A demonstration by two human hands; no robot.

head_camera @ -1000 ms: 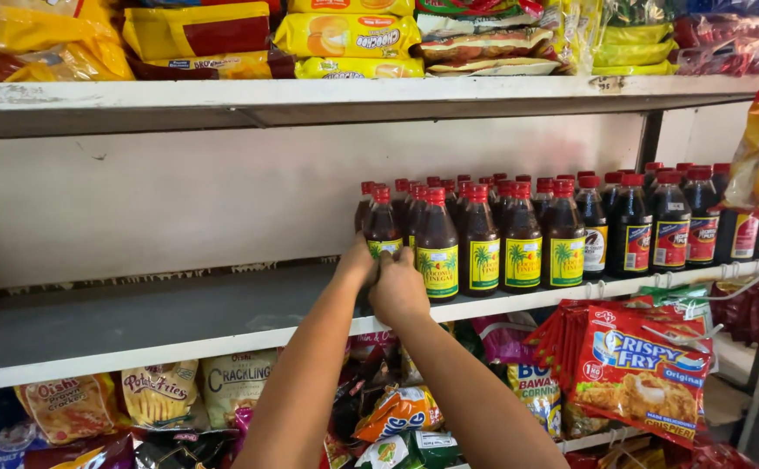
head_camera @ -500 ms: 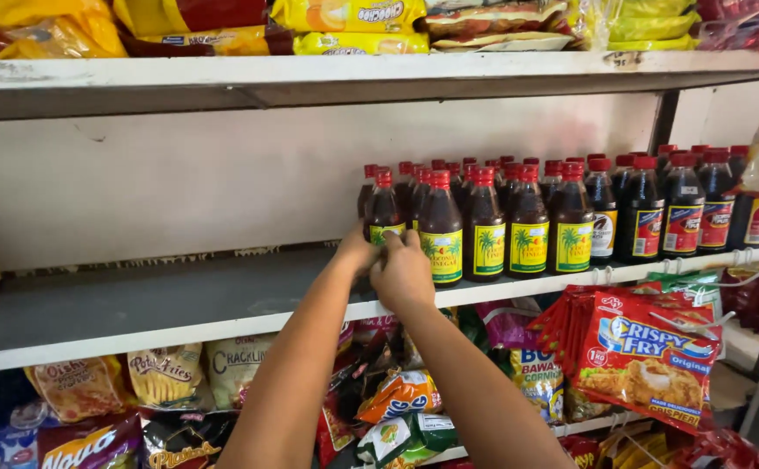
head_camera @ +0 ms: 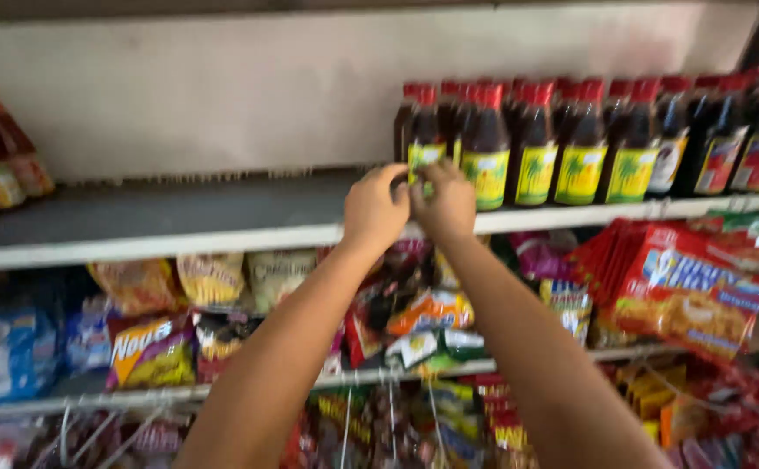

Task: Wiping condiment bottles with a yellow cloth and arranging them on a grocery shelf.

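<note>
Dim, warm light; heavy motion blur overall, worst at edges; shadow under top shelf (head_camera: pixel 223 10).

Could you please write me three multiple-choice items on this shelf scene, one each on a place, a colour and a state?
1. Where do the dark sauce bottles with red caps stand?
A. On the grey middle shelf, right part
B. On the floor
C. On the lower wire rack

2. What colour is the label on the bottle nearest the hands?
A. Blue
B. Yellow-green
C. White

3. How are the left hand and right hand placed?
A. Far apart
B. Hanging down
C. Close together at the leftmost front bottle

Answers: 1 A, the bottles line the shelf's right part; 2 B, its label shows yellow-green; 3 C, both hands meet at that bottle's base.
</note>
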